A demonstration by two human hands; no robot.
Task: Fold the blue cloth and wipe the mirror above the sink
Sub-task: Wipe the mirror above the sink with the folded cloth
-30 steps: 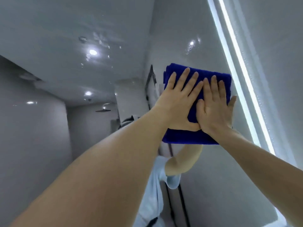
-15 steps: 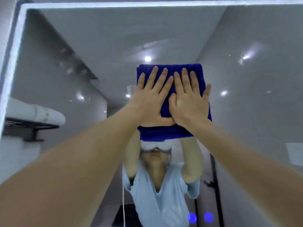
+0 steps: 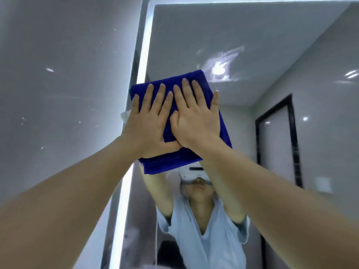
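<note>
The folded blue cloth (image 3: 196,82) lies flat against the mirror (image 3: 252,55), high up near its left lit edge. My left hand (image 3: 147,123) presses on the cloth's left half with straight, spread fingers. My right hand (image 3: 194,117) presses on the right half, also flat, its thumb crossing over my left thumb. Both arms reach up from the bottom corners. The cloth's lower edge hangs below my palms. The mirror reflects a person in a light blue shirt with raised arms.
A bright light strip (image 3: 143,55) runs down the mirror's left border and along its top. Glossy grey wall tiles (image 3: 58,74) fill the left. A wet smear (image 3: 221,66) shows on the glass right of the cloth. A dark door frame (image 3: 291,136) is reflected at right.
Both hands have slid the cloth leftward across the mirror, from its right edge past the middle to the left lit edge. The hands stay flat on the cloth throughout.
</note>
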